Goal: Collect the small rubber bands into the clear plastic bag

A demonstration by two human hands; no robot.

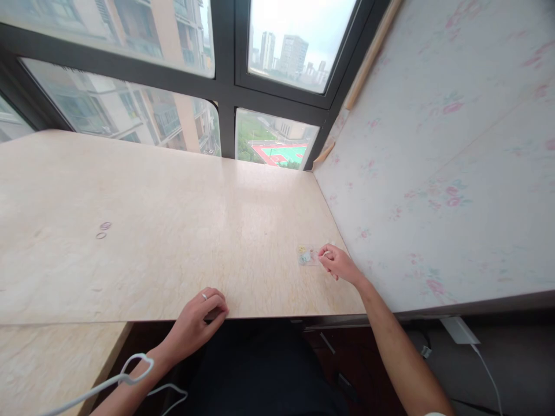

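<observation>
At the right side of the tabletop, my right hand [337, 263] reaches over a small clear plastic case [307, 255] with little coloured pieces in it, yellow, pale blue and pink. Its fingers are pinched together at the right part of the case; whatever is between them is too small or hidden to make out. My left hand [203, 315] rests at the front edge of the table, its fingers loosely curled in and nothing visible in them. Far to the left lie a few thin purplish rings [105, 226], with another single ring [101, 236] just in front of them.
The marble-patterned tabletop [182, 231] ends at a dark-framed window [228, 92] behind and a flowered wall [433, 173] on the right. A white cable [99, 386] crosses by my left forearm. Below the table on the right is a white adapter [459, 330] with a cord.
</observation>
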